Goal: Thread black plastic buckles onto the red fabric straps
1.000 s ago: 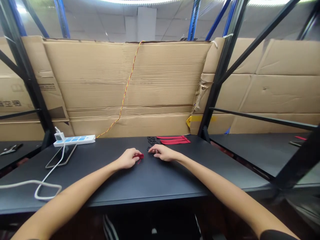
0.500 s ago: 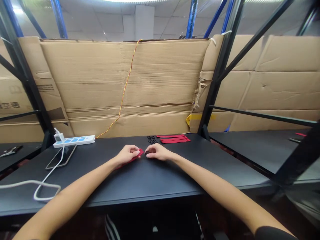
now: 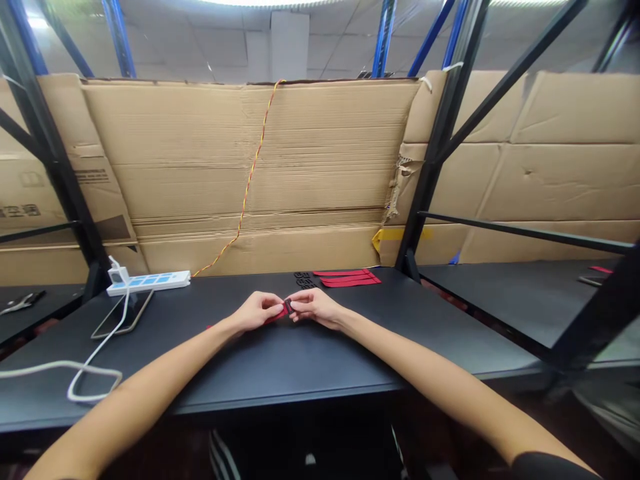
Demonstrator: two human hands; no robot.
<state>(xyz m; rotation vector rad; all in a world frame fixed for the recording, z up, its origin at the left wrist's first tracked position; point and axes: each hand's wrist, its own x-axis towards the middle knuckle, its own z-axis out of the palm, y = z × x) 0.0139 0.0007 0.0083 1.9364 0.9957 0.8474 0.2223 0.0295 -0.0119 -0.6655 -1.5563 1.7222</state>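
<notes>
- Head view, looking forward and down at a black table [image 3: 280, 373] with both forearms reaching across it.
- Left hand [image 3: 256, 312]: fingers closed narrowly on a red strap [image 3: 277, 315], pinching it near the hands' meeting point.
- Right hand [image 3: 317, 308]: fingertips [image 3: 295, 310] pinched narrowly on a small black clip [image 3: 289, 307]; the fingers partly hide it.
- The clip sits at the strap's end, between both hands, held just above the table. The fingers of the two hands nearly touch around it. Whether the strap already passes through the clip is too small to tell.
- The strap runs from there down-left beneath the left hand; its far end [image 3: 209, 327] shows past the left wrist.
- Ahead of the hands, near the table's back edge: more red straps [image 3: 347, 280] lying flat, with a small group of black clips [image 3: 303, 280] just left of them.
- Further left: a white power strip [image 3: 149, 283], a phone [image 3: 123, 313] and a white cable [image 3: 75, 380].
- Behind the table: cardboard sheets [image 3: 250, 167] with a red-and-yellow twisted wire [image 3: 249, 193] hanging down them, between black rack posts [image 3: 440, 133].
</notes>
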